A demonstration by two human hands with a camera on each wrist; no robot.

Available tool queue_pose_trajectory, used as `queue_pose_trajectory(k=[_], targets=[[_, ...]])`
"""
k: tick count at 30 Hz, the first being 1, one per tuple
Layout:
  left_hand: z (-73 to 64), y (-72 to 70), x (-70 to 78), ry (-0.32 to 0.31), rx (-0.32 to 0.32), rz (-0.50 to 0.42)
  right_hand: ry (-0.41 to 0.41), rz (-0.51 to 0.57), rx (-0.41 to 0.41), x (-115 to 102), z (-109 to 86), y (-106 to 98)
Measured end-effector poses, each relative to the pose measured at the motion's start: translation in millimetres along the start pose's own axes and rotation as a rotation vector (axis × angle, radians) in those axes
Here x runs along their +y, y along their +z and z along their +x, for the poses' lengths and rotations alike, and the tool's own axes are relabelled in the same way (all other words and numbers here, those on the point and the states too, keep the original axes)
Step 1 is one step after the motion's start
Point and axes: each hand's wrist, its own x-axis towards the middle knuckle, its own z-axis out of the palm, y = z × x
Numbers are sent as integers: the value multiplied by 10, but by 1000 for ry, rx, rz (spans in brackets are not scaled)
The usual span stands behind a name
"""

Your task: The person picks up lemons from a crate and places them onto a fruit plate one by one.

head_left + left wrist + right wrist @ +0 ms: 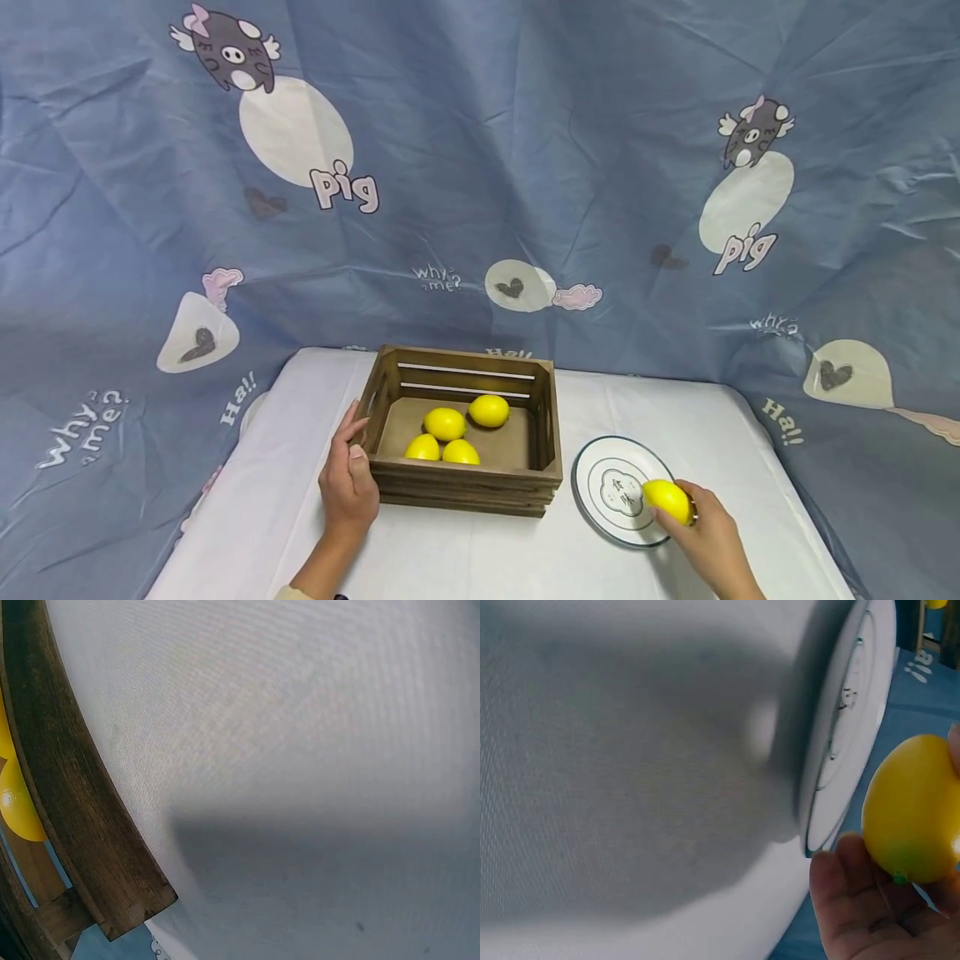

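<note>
My right hand (711, 533) pinches a yellow lemon (667, 501) between thumb and fingers, above the right part of a white plate (606, 518) with a dark rim and printed characters. The right wrist view shows this lemon (911, 810) with its green tip downward, raised off the plate. At the left end of a brown wooden crate (465, 483), my left hand (350, 483) rests against the side near the front corner, fingers extended and thumb by the corner. Inside the crate lie several lemons (445, 424), mostly toward the front and middle.
A white cloth (450, 558) covers the table under crate and plate. The crate stands close to a blue printed curtain (465, 167) that hangs behind and at both sides. The plate lies to the right of the crate, a small gap between them.
</note>
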Motion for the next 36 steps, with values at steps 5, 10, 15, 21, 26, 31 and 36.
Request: queue_pose_trajectory(k=[5,10,15,21,26,31,36], targets=[[3,9,4,3,11,0,-32,-6,-12,-14,35,64],[0,19,-2,2,9,0,-84,-49,1,-61,73,115],[-9,21,-18,1,15,7,-123,-82,28,-54,98,163],[-10,7,-29,-8,11,12,-99,-89,-3,-40,132,210],[-5,11,-20,-10,12,12,-106,-93,15,-35,128,228],[-4,6,-15,-11,11,20,-118,-97,34,-37,133,241],[-7,1,-13,-17,5,24,-104,-104,15,-27,145,245]])
